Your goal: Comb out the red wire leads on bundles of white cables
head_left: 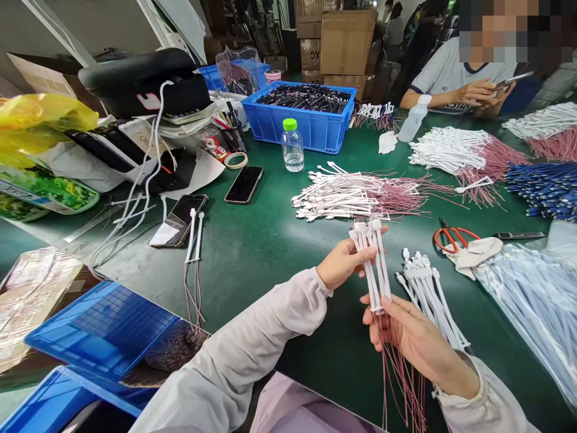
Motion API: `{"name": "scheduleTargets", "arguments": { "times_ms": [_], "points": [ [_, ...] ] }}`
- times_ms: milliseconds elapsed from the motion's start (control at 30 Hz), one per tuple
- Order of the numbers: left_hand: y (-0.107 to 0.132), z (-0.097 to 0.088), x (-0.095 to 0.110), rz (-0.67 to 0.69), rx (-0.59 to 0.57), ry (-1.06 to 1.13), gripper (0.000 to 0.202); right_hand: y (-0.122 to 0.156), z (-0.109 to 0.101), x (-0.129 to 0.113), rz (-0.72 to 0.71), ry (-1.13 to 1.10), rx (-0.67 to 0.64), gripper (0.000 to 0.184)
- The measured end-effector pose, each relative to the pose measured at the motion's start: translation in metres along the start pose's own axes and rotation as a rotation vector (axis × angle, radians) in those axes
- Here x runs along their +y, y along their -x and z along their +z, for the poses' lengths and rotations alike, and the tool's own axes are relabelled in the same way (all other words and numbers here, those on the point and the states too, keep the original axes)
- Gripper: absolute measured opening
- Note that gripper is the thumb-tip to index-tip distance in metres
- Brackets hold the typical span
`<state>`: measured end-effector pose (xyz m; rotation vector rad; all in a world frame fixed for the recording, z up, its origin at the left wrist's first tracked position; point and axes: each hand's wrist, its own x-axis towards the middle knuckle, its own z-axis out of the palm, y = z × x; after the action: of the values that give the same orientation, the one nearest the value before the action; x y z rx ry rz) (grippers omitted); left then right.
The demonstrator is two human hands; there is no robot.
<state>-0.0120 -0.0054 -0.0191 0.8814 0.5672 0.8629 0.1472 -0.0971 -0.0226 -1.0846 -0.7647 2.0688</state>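
My left hand (pixel 343 263) and my right hand (pixel 412 338) hold a small bundle of white cable pieces (pixel 372 264) with thin red wires hanging below. The left hand pinches the white parts near the top. The right hand grips them lower down, with the red wires (pixel 401 379) trailing past the palm. A second bunch of white cable pieces (pixel 430 288) lies across my right hand and wrist. Both hands hover over the green table (pixel 270 240).
A pile of white and red cables (pixel 356 195) lies ahead, with more piles (pixel 455 153) at right. Red scissors (pixel 453 236), two phones (pixel 244 184), a water bottle (pixel 293 144) and blue crates (pixel 306 117) are around. A person (pixel 469 72) sits opposite. Two loose cables (pixel 195 264) lie left.
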Motion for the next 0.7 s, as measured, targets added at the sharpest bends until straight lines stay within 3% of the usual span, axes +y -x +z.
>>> {"name": "scheduleTargets", "arguments": {
  "times_ms": [200, 333, 400, 467, 533, 600, 700],
  "points": [
    [0.001, -0.003, 0.000, -0.005, -0.053, 0.055, 0.068, 0.001, 0.002, 0.001, 0.004, 0.027, -0.032, 0.031],
    [0.001, -0.005, 0.001, -0.051, -0.121, -0.009, 0.064, 0.004, -0.005, -0.007, -0.020, 0.389, -0.083, 0.039],
    [0.002, -0.004, -0.001, -0.099, -0.171, -0.068, 0.062, 0.006, -0.011, -0.018, -0.184, 0.693, 0.095, 0.038],
    [0.003, -0.001, -0.004, -0.148, -0.224, -0.153, 0.059, 0.007, -0.016, -0.034, -0.471, 0.924, 0.404, 0.035],
    [0.005, 0.004, -0.008, -0.190, -0.297, -0.251, 0.057, 0.008, -0.017, -0.050, -0.727, 1.094, 0.563, 0.037],
    [0.006, 0.009, -0.012, -0.216, -0.375, -0.345, 0.058, 0.006, -0.014, -0.062, -0.840, 1.288, 0.483, 0.038],
    [0.008, 0.014, -0.017, -0.236, -0.453, -0.437, 0.058, 0.004, -0.008, -0.073, -0.842, 1.492, 0.312, 0.014]
  ]
}}
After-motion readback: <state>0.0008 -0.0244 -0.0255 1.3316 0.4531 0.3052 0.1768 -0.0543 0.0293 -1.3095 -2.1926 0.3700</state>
